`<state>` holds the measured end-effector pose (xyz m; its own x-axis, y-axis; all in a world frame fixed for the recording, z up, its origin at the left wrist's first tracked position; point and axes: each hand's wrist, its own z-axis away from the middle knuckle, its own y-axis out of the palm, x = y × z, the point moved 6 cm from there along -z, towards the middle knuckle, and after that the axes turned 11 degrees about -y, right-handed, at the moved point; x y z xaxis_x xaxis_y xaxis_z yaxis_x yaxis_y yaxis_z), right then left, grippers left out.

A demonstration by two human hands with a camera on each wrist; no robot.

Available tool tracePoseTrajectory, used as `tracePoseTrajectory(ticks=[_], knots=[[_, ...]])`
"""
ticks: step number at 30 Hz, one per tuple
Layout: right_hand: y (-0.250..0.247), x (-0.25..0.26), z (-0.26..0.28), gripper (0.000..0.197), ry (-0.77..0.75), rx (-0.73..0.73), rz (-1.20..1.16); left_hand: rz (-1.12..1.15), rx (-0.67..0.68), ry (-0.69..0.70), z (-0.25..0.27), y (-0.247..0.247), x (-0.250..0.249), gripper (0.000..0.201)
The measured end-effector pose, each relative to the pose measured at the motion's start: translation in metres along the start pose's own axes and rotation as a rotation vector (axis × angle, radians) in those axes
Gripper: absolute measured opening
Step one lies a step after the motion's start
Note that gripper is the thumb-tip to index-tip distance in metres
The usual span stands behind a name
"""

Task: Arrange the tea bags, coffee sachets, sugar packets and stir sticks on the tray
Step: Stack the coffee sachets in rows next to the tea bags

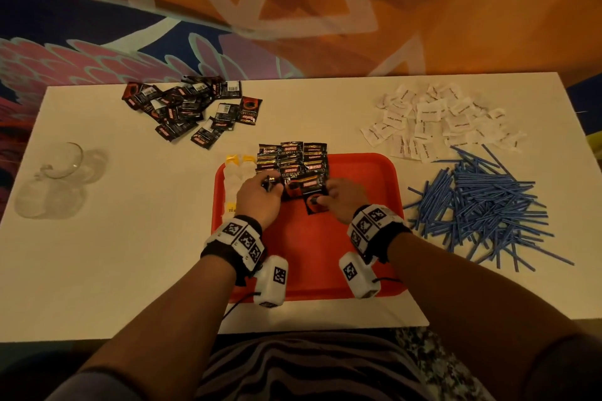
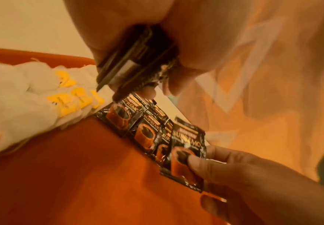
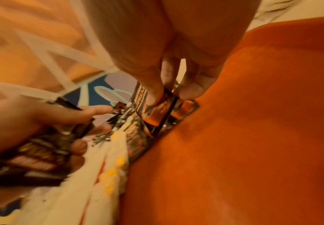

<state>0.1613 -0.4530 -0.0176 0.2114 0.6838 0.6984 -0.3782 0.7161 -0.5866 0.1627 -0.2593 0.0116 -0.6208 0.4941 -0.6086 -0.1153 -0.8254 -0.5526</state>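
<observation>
An orange-red tray (image 1: 365, 179) lies in front of me on the white table. White tea bags (image 1: 236, 174) with yellow tags line its left side, and black coffee sachets (image 1: 293, 159) overlap in rows beside them. My left hand (image 1: 260, 194) grips a stack of coffee sachets (image 2: 136, 60) over the tea bags. My right hand (image 1: 338, 197) pinches a single coffee sachet (image 1: 314, 202) at the near end of the row, thumb on its printed cup (image 2: 184, 158). The same pinch shows in the right wrist view on the sachet (image 3: 157, 112).
Loose coffee sachets (image 1: 189, 107) lie at the back left of the table. White sugar packets (image 1: 436, 120) are heaped at the back right, with a pile of blue stir sticks (image 1: 482, 205) in front of them. Clear glass cups (image 1: 55, 182) stand at the left.
</observation>
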Motion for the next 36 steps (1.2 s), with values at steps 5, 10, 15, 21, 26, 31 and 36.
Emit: tracePoseTrajectory(ticks=[5, 10, 15, 21, 26, 31, 36], knots=[[-0.011, -0.035, -0.015, 0.03, 0.119, 0.011, 0.064, -0.507, 0.192, 0.019, 0.0, 0.03, 0.008, 0.058], [-0.011, -0.036, -0.032, 0.026, 0.138, -0.012, 0.011, -0.794, 0.238, -0.007, 0.001, 0.041, 0.014, 0.081], [-0.01, -0.035, -0.042, 0.019, 0.173, -0.08, 0.021, -0.889, 0.253, -0.025, -0.003, 0.045, 0.016, 0.083], [-0.005, -0.042, -0.047, 0.026, 0.223, -0.143, -0.047, -0.905, 0.24, -0.003, -0.003, 0.044, 0.016, 0.078], [-0.002, -0.043, -0.046, 0.026, 0.227, -0.183, -0.097, -0.914, 0.244, 0.023, -0.003, 0.042, 0.017, 0.078], [0.0, -0.044, -0.046, 0.024, 0.22, -0.18, -0.059, -0.909, 0.234, 0.05, 0.0, 0.041, 0.016, 0.077], [-0.005, -0.043, -0.041, 0.026, 0.235, -0.193, 0.003, -0.779, 0.177, 0.127, 0.003, 0.036, 0.013, 0.074]])
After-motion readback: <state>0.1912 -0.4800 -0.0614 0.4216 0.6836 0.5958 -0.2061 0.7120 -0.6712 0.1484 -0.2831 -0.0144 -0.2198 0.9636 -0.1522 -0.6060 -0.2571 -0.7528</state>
